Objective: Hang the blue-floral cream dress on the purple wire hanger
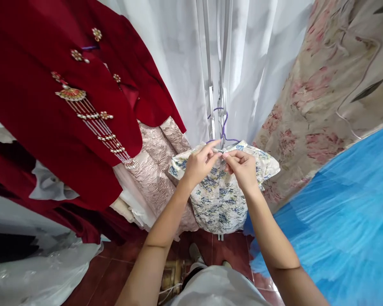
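Observation:
A short-sleeved cream garment with a blue floral print [219,204] hangs on a purple hanger [224,127] in front of me. Its neckline lies between my two hands. My left hand [198,165] pinches the left side of the neck opening, the index finger extended upward. My right hand [243,166] has thumb and index finger closed on the edge just to the right, fingertips almost touching those of the left. Whatever small fastening may be between the fingertips is too small to make out.
Left hangs a dark red velvet jacket [115,106] with beaded ornaments, beside pink textured fabric [153,148]. White curtains [258,51] and metal rods [223,51] stand behind. To the right are floral fabric [319,93] and blue tulle [344,204]. The floor [115,272] is red tile.

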### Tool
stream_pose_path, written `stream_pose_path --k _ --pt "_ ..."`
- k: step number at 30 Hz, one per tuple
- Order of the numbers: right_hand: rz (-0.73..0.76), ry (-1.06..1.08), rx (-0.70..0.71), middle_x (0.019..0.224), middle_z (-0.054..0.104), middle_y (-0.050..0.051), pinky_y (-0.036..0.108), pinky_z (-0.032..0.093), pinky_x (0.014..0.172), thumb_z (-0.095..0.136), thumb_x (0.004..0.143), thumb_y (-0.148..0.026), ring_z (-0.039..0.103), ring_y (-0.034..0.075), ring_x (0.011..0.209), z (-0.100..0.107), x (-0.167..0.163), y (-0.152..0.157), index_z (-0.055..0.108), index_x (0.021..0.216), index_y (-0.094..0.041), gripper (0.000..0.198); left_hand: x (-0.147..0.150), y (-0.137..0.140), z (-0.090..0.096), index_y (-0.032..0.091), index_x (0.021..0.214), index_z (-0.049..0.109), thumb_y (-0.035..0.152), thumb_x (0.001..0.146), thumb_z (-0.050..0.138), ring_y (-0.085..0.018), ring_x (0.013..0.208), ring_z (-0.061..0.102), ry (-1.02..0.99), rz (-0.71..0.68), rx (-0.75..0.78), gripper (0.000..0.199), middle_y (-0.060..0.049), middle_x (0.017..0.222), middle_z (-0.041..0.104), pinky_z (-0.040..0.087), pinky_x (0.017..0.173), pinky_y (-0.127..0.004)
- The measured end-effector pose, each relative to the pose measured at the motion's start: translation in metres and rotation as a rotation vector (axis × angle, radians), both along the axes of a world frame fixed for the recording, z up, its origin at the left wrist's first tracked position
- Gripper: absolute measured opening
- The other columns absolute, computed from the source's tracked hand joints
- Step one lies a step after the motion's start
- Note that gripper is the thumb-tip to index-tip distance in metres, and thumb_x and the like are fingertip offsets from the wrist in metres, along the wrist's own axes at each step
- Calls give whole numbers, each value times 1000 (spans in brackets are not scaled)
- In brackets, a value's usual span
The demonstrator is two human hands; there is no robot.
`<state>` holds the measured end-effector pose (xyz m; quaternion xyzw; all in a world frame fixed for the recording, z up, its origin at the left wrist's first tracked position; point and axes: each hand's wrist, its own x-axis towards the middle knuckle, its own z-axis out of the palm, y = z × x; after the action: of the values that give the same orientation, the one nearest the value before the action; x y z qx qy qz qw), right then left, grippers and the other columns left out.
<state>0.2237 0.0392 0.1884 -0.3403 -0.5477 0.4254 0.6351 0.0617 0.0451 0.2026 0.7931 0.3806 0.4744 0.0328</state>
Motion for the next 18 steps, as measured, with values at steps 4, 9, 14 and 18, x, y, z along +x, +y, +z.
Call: stream_pose_path --k 4,9,14,18 --pt "-16 16 -20 45 48 -6 22 27 42 73 80 -50 36 7 40 -10 -10 10 64 75 -17 35 0 19 14 18 90 69 27 102 51 -13 77 63 114 -25 137 23 -3 83 69 48 73 -24" --pt "-85 -49 -95 45 33 -9 23 18 42 69 80 -51 23 7 43 -52 -30 10 57 67 -19 36 -30 32 25 16 89 69 28 100 57 -11 70 60 -155 104 330 20 -3 78 67 47 66 -22" --pt "-64 -145 -164 50 40 -4 26 29 48 64 84 -47 35 11 49 -103 -42 -14 57 63 -20 36 -111 56 -3 14 87 67 47 93 65 -11 70 60 -602 218 184 33 -1 77 64 49 67 -21" --pt "56 -195 -202 53 45 -4 26 31 51 63 89 -44 39 12 50 -125 -57 -32 65 73 -19 30 -155 67 -71 16 91 66 49 88 67 -13 76 64 -1162 152 -76 33 -2 79 67 53 78 -24"
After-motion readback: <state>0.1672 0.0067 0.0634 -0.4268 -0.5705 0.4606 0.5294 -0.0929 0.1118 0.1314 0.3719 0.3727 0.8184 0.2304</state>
